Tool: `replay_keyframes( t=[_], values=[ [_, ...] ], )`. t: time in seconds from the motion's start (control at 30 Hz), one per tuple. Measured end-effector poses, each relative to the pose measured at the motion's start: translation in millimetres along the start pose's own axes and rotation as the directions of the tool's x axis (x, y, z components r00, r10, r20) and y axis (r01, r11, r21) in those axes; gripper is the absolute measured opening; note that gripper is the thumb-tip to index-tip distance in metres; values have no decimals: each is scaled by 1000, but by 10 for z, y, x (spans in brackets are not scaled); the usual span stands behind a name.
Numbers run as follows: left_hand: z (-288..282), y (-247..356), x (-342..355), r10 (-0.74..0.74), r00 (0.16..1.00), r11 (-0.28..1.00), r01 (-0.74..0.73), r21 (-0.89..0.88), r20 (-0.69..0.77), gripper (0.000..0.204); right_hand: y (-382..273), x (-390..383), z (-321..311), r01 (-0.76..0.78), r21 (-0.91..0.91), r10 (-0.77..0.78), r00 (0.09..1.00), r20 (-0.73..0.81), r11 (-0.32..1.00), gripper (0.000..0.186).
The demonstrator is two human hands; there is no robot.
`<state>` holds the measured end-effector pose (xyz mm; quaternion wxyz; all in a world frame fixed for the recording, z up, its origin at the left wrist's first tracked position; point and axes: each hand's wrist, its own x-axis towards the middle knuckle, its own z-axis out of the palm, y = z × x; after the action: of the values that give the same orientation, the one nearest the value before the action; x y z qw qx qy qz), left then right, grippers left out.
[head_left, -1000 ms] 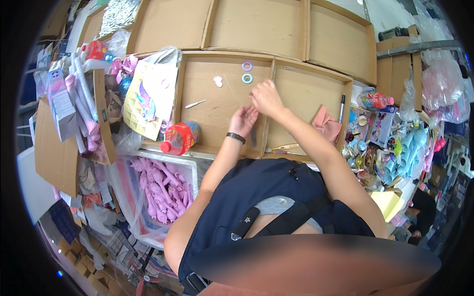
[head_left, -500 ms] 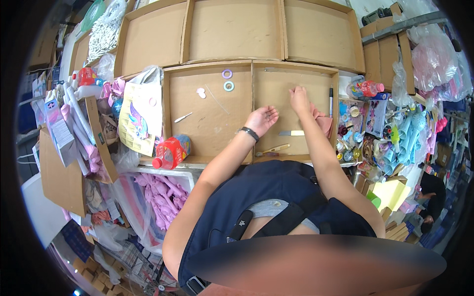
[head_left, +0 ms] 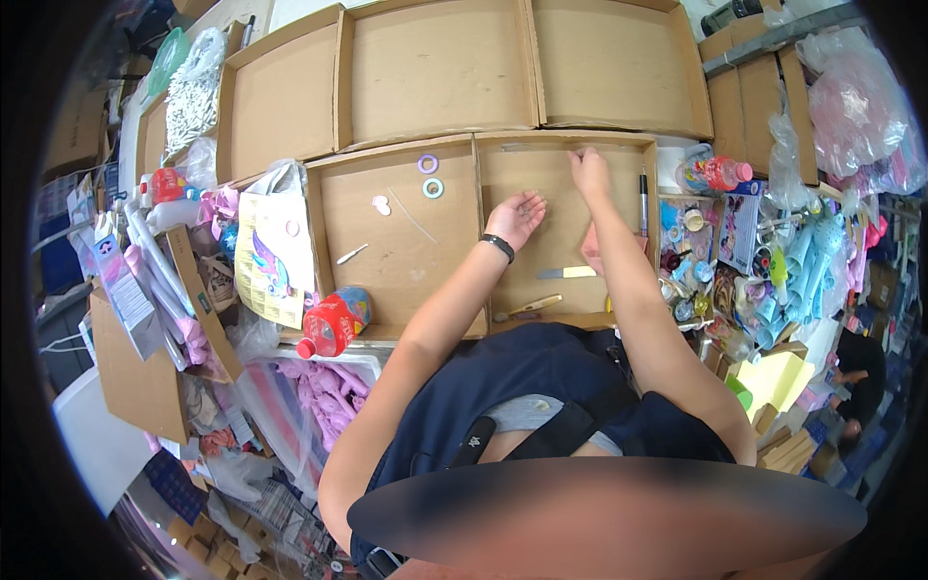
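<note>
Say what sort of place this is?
Probably a small toy or craft workshop: shallow cardboard trays spread across the worktop, a dark pen lying in one, and a heap of pink parts to the person's left.

A hand could pass over the upper trays (head_left: 440,68) at the top of the frame, above their low walls. At centre, a gap parts the left hand (head_left: 519,217) from the right hand (head_left: 590,177). The left forearm (head_left: 440,319) crosses the divider (head_left: 478,193); the right forearm (head_left: 638,304) partly covers the cloth (head_left: 592,249). Left of centre, the red bottle (head_left: 333,324) blocks the left tray's (head_left: 401,290) lower-left corner.
</note>
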<state>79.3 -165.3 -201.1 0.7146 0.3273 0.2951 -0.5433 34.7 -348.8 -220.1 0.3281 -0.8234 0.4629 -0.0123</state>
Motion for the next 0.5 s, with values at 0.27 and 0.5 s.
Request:
replay_keyframes(
  t=[0.27,0.5],
  values=[
    [33,92,184,96,995,986,-92,-138,22,22,-319,-268,114,172,129,-162,983,-81,977,29],
    [4,163,134,119,991,984,-126,-123,-63,16,-436,-170,110,150,67,-160,969,187,986,25]
  ],
)
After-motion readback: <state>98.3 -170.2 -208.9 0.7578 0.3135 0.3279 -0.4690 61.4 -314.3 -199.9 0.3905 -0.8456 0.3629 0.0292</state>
